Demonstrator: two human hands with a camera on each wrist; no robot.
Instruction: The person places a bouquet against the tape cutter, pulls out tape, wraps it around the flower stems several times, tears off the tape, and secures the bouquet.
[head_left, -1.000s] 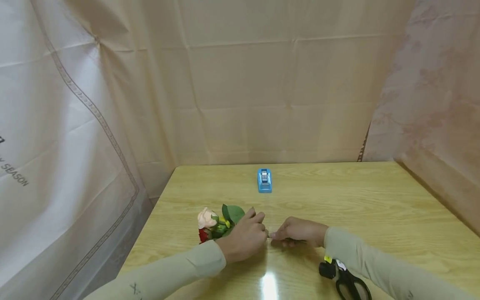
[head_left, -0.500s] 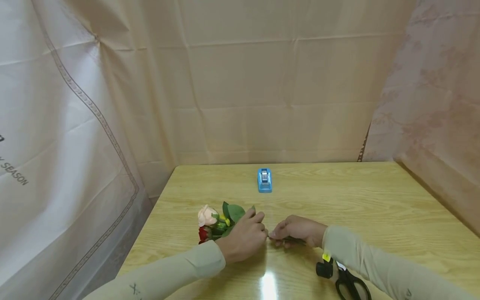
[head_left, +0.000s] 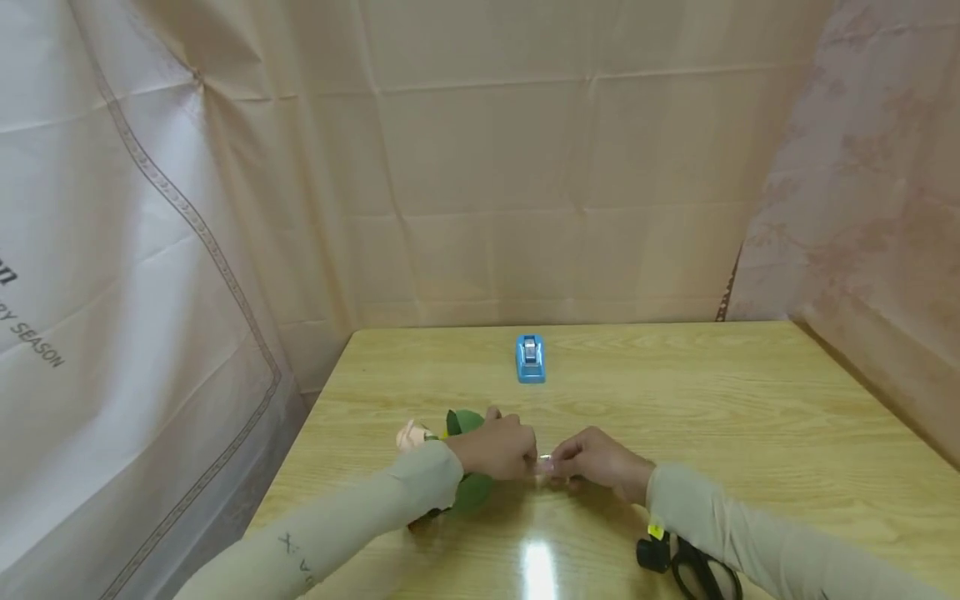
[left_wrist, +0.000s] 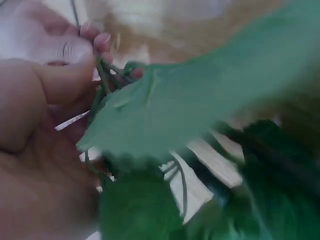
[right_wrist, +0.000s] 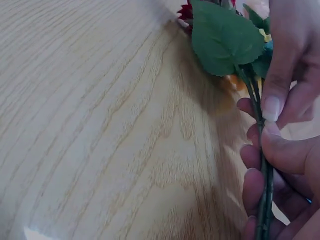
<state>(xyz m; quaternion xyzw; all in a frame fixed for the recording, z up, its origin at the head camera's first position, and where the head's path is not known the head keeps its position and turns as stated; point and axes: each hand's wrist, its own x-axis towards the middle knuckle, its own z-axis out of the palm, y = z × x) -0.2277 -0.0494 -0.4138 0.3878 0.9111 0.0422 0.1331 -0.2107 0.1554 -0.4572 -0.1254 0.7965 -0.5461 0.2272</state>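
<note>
A small bunch of flowers lies low over the table, its pale pink rose partly behind the left sleeve. Green leaves stick out on both sides of the left wrist. My left hand pinches the green stems just below the leaves. Close against it, my right hand has its fingers curled round the lower stems, thumb tip beside the left thumb. A shiny clear strip glints between both hands. Red petals show at the top of the right wrist view.
A blue tape dispenser stands beyond the hands near the back of the wooden table. Black-handled scissors lie beside the right forearm, partly under the sleeve, with a small black object next to them. Beige cloth hangs behind.
My left hand has turned over, rolling the bunch: a leaf now shows below the wrist and the red flower is hidden in the head view. A shiny strip now shows between the hands.
</note>
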